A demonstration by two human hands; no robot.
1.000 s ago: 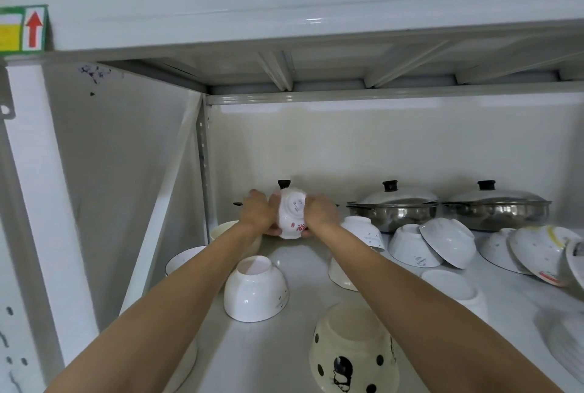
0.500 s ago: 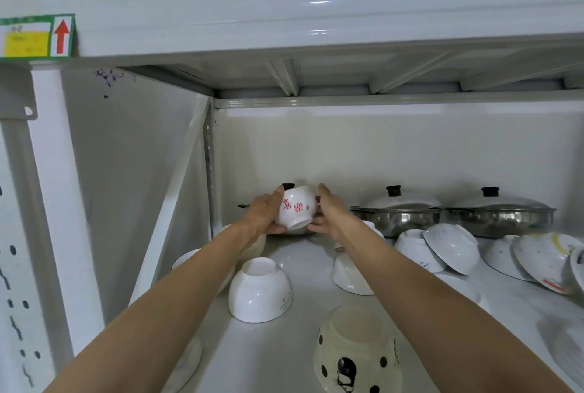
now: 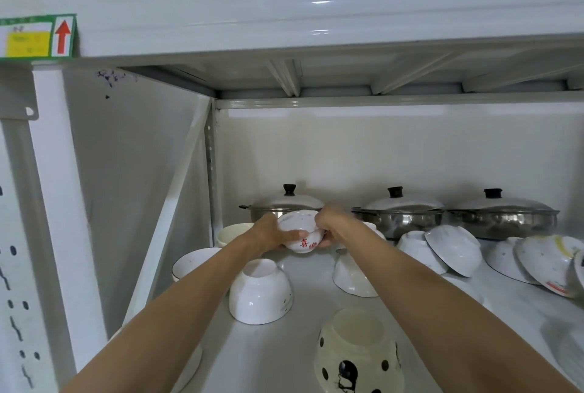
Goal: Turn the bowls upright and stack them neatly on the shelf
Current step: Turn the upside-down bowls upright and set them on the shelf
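Note:
Both my hands hold a small white bowl with red characters (image 3: 301,231), mouth tilted up and toward me, above the back of the white shelf (image 3: 278,358). My left hand (image 3: 268,234) grips its left side and my right hand (image 3: 330,225) its right rim. A plain white bowl (image 3: 260,293) sits upside down just in front. A cream bowl with black dots (image 3: 358,354) lies upside down near the front. Another white bowl (image 3: 352,272) is upside down under my right forearm. Two upright bowls (image 3: 192,263) stand at the left, the cream one (image 3: 232,233) behind.
Three steel pots with lids (image 3: 401,215) line the back wall. Several overturned and leaning bowls (image 3: 455,249) crowd the right side of the shelf. The upper shelf (image 3: 316,7) hangs overhead, and a slanted brace (image 3: 167,234) runs down the left side.
The small bowl has been turned from bottom-facing-me to mouth up, and both hands have lowered it a little toward the shelf.

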